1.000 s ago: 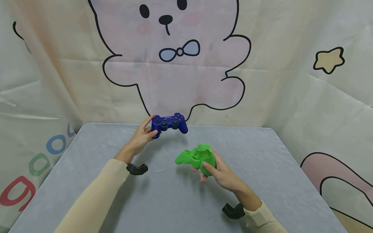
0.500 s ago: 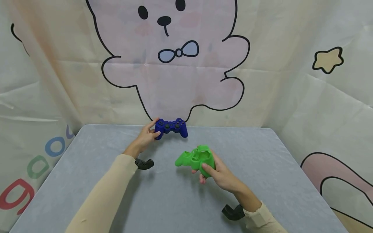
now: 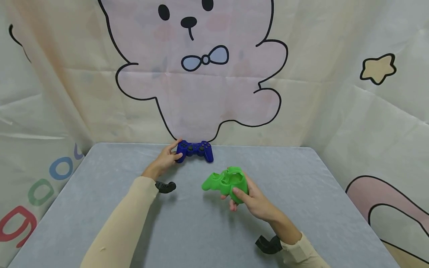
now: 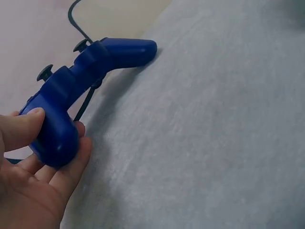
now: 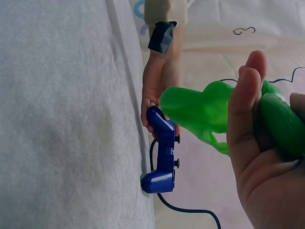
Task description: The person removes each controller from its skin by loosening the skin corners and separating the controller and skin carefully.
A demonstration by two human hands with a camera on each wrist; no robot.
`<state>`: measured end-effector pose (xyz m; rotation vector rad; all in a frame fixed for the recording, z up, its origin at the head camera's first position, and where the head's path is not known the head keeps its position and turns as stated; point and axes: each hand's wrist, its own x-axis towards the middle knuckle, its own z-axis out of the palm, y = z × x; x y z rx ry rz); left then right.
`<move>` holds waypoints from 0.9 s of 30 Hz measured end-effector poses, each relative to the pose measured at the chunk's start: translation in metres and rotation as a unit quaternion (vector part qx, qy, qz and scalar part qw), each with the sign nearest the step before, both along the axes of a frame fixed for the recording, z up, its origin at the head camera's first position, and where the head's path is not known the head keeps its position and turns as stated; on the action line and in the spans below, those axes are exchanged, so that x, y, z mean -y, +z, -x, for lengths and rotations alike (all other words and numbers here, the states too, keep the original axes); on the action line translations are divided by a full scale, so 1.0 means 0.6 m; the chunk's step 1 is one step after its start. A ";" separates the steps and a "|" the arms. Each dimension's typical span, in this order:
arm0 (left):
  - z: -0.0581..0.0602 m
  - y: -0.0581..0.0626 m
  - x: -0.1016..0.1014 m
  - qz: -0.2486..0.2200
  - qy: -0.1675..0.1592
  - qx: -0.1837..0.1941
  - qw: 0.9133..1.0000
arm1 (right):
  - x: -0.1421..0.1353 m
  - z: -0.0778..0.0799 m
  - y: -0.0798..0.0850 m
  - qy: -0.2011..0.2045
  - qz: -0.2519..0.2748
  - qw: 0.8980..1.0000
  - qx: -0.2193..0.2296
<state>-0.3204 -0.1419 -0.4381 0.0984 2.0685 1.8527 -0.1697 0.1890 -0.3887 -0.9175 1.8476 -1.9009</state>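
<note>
At the table's far edge my left hand [image 3: 165, 158] grips the left handle of a blue game controller [image 3: 195, 149], thumb on its front and fingers behind. In the left wrist view the controller [image 4: 90, 71] has its far handle at or very near the cloth; contact is hard to tell. My right hand [image 3: 256, 199] holds a green silicone controller cover [image 3: 228, 180] by its right end, above the middle of the table. The cover [image 5: 195, 109] is hollow, with openings, and its other end sticks out free in the right wrist view.
A grey-blue cloth covers the table [image 3: 201, 234]. Behind it hangs a printed curtain [image 3: 207, 100] with a cartoon bear, close to the blue controller. Curtains also stand at both sides. Thin dark lines near the controller [image 5: 190, 210] resemble the printed outline.
My left hand has lowered the blue controller toward the table's far edge, first moving it slightly right and then a little back left. The right hand and green cover stay nearly in place.
</note>
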 end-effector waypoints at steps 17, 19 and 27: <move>0.007 -0.005 0.000 0.154 0.050 -0.048 0.986 | 0.003 0.000 0.001 0.003 -0.002 1.000 -0.002; 0.006 -0.004 0.000 0.160 0.053 -0.045 0.985 | 0.002 0.000 -0.001 0.003 -0.004 1.000 0.000; 0.004 0.013 -0.006 0.187 0.037 -0.036 0.981 | -0.003 0.000 -0.001 -0.008 -0.013 1.000 -0.001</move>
